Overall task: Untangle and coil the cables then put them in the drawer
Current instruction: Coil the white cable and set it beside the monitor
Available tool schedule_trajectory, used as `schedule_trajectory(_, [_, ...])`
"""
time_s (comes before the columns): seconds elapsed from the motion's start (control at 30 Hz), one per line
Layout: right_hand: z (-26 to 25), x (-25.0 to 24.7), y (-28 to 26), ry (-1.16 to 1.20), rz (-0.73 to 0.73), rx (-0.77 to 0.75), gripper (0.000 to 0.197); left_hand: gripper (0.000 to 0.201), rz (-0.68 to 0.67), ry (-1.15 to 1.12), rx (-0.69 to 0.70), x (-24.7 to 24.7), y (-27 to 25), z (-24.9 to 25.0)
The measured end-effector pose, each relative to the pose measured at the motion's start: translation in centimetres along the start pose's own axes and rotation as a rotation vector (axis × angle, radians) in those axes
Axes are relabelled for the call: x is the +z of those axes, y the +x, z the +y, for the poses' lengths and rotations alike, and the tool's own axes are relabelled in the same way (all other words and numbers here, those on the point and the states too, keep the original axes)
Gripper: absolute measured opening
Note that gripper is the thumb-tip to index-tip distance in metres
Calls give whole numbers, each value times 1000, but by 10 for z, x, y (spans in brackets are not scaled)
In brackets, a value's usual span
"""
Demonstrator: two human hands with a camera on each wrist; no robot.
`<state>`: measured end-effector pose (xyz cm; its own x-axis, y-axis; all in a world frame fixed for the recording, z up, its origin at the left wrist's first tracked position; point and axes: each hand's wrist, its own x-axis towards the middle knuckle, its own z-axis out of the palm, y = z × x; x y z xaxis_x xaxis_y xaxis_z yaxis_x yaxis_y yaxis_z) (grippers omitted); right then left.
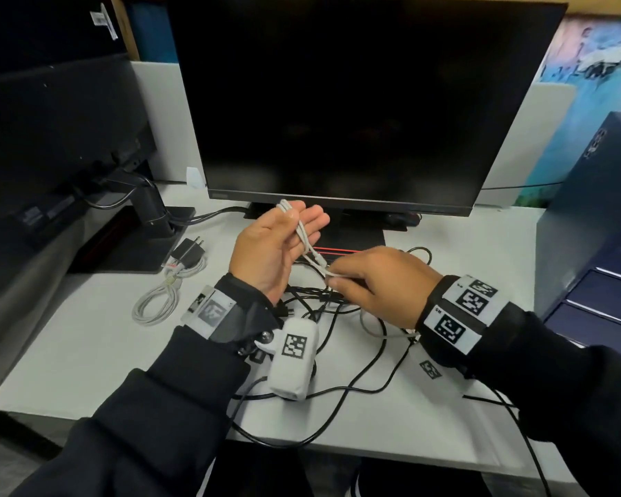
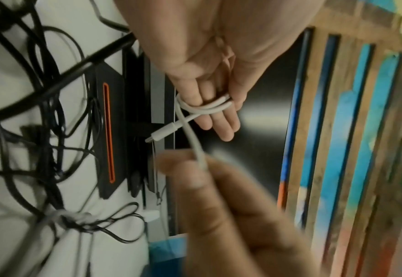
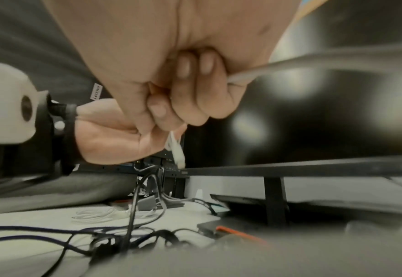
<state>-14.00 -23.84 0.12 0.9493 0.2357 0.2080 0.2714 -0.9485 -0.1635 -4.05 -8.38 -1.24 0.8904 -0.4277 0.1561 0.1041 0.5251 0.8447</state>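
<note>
A white cable (image 1: 303, 238) is looped around the fingers of my left hand (image 1: 266, 249), raised palm-up in front of the monitor. In the left wrist view the loops (image 2: 204, 108) cross the fingers under the thumb, and the white connector (image 2: 162, 134) hangs free. My right hand (image 1: 377, 281) pinches the same cable lower down, pulling it taut; its fingers (image 3: 171, 84) curl around the strand. A tangle of black cables (image 1: 312, 303) lies on the white table (image 1: 87, 353) below both hands. The blue drawer unit (image 1: 588, 267) stands at the right.
A coiled white cable (image 1: 156, 303) with a black charger plug (image 1: 189, 251) lies on the left. The big monitor (image 1: 355, 102) and its base stand right behind my hands. A second monitor (image 1: 51, 138) fills the left side. Black cables trail over the table's front edge.
</note>
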Motion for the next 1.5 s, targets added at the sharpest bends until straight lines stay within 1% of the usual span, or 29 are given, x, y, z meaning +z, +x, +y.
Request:
schedule_trajectory(0.1, [-3, -17, 2, -154, 61, -66, 25, 18, -38, 283, 77, 4, -6, -11])
schedule_trajectory(0.17, [-1, -28, 4, -200, 104, -90, 18, 23, -77, 507, 130, 5, -9, -14])
schedule_trajectory(0.23, [1, -36, 5, -216, 131, -100, 10, 31, -170, 685, 151, 5, -11, -15])
schedule_trajectory(0.27, [2, -40, 6, -222, 139, -105, 9, 29, -229, 704, 123, 5, -11, -15])
schedule_trajectory(0.3, [3, -42, 6, -226, 149, -115, 8, 27, -280, 686, 78, 5, -11, -14])
schedule_trajectory(0.37, [4, -49, 7, -219, 164, -124, 8, 38, -341, 642, 1, 5, -11, -13])
schedule_trajectory(0.4, [5, -53, 7, -201, 171, -117, 10, 42, -365, 608, -33, 6, -12, -13])
schedule_trajectory(0.47, [8, -60, 9, -162, 192, -111, 17, 45, -414, 507, -104, 7, -12, -12])
schedule_trajectory(0.57, [15, -64, 11, -135, 195, -129, 22, 38, -443, 431, -192, 10, -10, -9])
schedule_trajectory(0.67, [21, -60, 11, -82, 241, -143, 29, 30, -480, 329, -224, 11, -10, -3])
schedule_trajectory(0.73, [24, -55, 10, -29, 298, -118, 33, 28, -466, 238, -245, 10, -11, 1])
schedule_trajectory(0.8, [27, -47, 11, -5, 322, -81, 34, 27, -449, 142, -277, 10, -11, 5])
schedule_trajectory(0.87, [29, -37, 12, 8, 291, -47, 34, 28, -442, 40, -308, 10, -11, 8])
schedule_trajectory(1.0, [29, -18, 14, 112, 220, 11, 32, 28, -416, -147, -354, 12, -12, 10])
schedule_trajectory(1.1, [27, -5, 14, 164, 162, 80, 33, 27, -366, -278, -342, 14, -11, 11])
schedule_trajectory(1.17, [23, 2, 12, 161, 101, 129, 26, 27, -299, -343, -303, 15, -10, 13])
schedule_trajectory(1.2, [20, 6, 11, 158, 61, 154, 21, 26, -251, -352, -273, 16, -9, 13])
schedule_trajectory(1.27, [10, 13, 9, 144, -12, 177, 22, 25, -153, -329, -203, 15, -8, 13])
schedule_trajectory(1.37, [0, 21, 9, 122, -71, 147, 20, 23, -55, -277, -123, 11, -6, 9])
schedule_trajectory(1.43, [-4, 22, 10, 92, -105, 122, 24, 21, 26, -264, -100, 7, -3, 5])
schedule_trajectory(1.5, [-7, 21, 10, 63, -138, 109, 24, 21, 100, -231, -76, 2, 0, 1])
